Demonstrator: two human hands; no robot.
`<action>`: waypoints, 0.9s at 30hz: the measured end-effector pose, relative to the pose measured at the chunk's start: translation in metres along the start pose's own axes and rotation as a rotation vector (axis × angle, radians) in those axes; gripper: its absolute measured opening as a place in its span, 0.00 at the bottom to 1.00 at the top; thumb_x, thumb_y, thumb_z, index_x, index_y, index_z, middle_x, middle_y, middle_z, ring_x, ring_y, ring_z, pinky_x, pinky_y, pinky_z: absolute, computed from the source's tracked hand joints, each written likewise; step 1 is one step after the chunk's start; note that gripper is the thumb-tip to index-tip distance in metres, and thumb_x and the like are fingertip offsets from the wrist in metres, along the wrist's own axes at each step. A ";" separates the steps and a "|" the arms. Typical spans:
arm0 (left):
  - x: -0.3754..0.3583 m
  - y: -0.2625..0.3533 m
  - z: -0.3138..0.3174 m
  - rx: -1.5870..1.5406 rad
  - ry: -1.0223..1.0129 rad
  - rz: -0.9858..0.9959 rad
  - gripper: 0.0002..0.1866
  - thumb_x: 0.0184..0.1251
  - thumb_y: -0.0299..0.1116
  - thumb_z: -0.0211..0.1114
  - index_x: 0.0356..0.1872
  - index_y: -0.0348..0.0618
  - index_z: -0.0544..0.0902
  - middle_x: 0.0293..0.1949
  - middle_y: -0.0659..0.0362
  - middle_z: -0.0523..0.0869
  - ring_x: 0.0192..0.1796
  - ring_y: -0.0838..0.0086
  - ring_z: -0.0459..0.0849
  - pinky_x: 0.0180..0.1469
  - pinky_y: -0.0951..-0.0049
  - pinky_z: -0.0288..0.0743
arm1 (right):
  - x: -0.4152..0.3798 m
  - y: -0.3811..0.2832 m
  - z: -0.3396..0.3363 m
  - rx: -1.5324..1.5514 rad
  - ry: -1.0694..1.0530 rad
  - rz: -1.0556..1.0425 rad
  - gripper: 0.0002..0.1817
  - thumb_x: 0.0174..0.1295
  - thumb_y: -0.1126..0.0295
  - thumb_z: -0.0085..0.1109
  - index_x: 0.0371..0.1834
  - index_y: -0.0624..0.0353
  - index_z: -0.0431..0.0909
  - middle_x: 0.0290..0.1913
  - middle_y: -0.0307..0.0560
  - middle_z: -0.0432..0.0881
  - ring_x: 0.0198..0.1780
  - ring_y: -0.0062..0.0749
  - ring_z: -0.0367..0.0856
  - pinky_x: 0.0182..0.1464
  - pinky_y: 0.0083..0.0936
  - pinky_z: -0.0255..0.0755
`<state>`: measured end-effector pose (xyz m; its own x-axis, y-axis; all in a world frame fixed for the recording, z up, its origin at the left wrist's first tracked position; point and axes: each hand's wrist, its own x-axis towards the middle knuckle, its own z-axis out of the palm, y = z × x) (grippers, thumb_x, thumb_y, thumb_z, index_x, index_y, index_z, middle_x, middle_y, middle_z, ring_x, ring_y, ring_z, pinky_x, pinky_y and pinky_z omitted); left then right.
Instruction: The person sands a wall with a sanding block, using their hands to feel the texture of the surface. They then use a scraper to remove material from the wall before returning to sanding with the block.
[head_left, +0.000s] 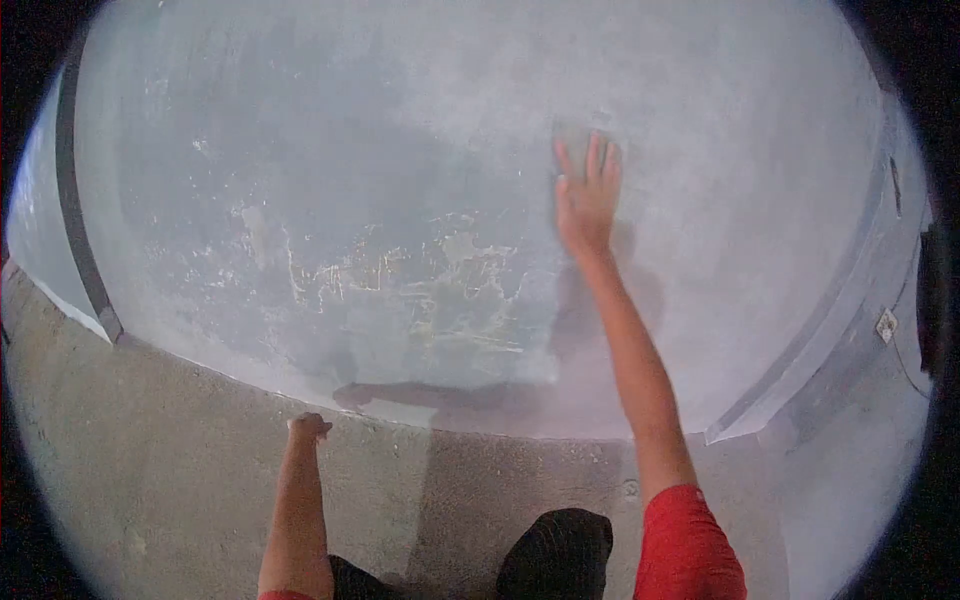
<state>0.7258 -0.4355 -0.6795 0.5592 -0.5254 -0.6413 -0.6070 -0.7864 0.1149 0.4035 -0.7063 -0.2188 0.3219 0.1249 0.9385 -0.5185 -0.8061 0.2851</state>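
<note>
A large grey-white wall (pixel 400 180) fills most of the view, with scratched, patchy marks low on its middle. My right hand (pixel 588 195) is raised against the wall right of centre, its fingers spread and the arm stretched out in a red sleeve. Down at the left, near the line where wall meets floor, my left hand (pixel 311 427) is closed. What it holds, if anything, is too small to make out.
Rough brown-grey floor (pixel 180 430) runs along the wall's foot. A dark vertical strip (pixel 75 180) marks the left side. At the right are a wall edge (pixel 780 385), a small plate (pixel 886 325) with a cable, and a dark object (pixel 930 300). My dark-clothed knees show below.
</note>
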 end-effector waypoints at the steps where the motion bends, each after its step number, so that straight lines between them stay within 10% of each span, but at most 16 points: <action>1: 0.000 0.000 -0.001 -0.023 -0.014 0.039 0.19 0.66 0.52 0.53 0.34 0.54 0.87 0.42 0.64 0.87 0.47 0.67 0.84 0.50 0.62 0.75 | -0.002 -0.010 0.014 -0.144 0.019 0.006 0.26 0.67 0.60 0.43 0.70 0.37 0.60 0.73 0.47 0.54 0.72 0.55 0.49 0.71 0.51 0.41; 9: -0.003 -0.013 -0.002 0.011 -0.020 0.056 0.23 0.69 0.55 0.47 0.42 0.51 0.85 0.53 0.60 0.81 0.57 0.65 0.78 0.58 0.56 0.70 | -0.289 -0.114 0.075 0.272 -0.821 -0.596 0.27 0.66 0.53 0.42 0.70 0.32 0.56 0.73 0.40 0.54 0.71 0.44 0.55 0.71 0.43 0.51; 11: -0.030 -0.018 -0.009 0.008 -0.065 0.039 0.24 0.68 0.55 0.47 0.45 0.51 0.84 0.56 0.60 0.79 0.59 0.64 0.77 0.59 0.54 0.69 | -0.366 -0.118 0.051 0.421 -1.374 -0.282 0.27 0.67 0.53 0.42 0.70 0.33 0.57 0.73 0.39 0.55 0.71 0.40 0.58 0.70 0.41 0.54; 14: -0.004 -0.035 -0.005 0.025 0.066 -0.010 0.24 0.69 0.54 0.48 0.48 0.49 0.83 0.56 0.60 0.80 0.59 0.64 0.77 0.59 0.56 0.69 | -0.380 -0.088 0.025 0.464 -1.260 -0.671 0.23 0.66 0.53 0.45 0.64 0.39 0.69 0.72 0.41 0.58 0.73 0.40 0.53 0.71 0.38 0.51; 16: -0.004 -0.045 0.000 0.010 0.030 0.004 0.23 0.69 0.54 0.48 0.48 0.50 0.83 0.56 0.60 0.80 0.60 0.65 0.76 0.59 0.58 0.70 | -0.301 -0.088 -0.011 0.901 -1.154 -0.019 0.24 0.64 0.55 0.48 0.63 0.43 0.70 0.71 0.44 0.60 0.72 0.40 0.55 0.71 0.36 0.52; 22: -0.021 -0.038 -0.010 0.004 -0.008 -0.046 0.22 0.68 0.52 0.50 0.41 0.49 0.86 0.44 0.60 0.86 0.51 0.67 0.82 0.54 0.60 0.74 | -0.081 -0.030 -0.030 0.423 -0.244 -0.165 0.26 0.67 0.63 0.39 0.69 0.51 0.60 0.71 0.49 0.59 0.72 0.49 0.53 0.72 0.46 0.42; 27: 0.021 -0.044 0.009 -0.042 0.017 0.053 0.20 0.67 0.51 0.50 0.37 0.49 0.86 0.32 0.63 0.88 0.41 0.69 0.86 0.49 0.60 0.77 | -0.025 -0.035 0.037 0.098 0.026 -0.075 0.23 0.69 0.60 0.38 0.68 0.40 0.62 0.73 0.42 0.56 0.72 0.51 0.52 0.71 0.45 0.45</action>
<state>0.7589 -0.4093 -0.7047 0.5370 -0.5715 -0.6205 -0.6120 -0.7702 0.1798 0.4427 -0.7025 -0.2591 0.3354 0.2008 0.9204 -0.4132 -0.8466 0.3353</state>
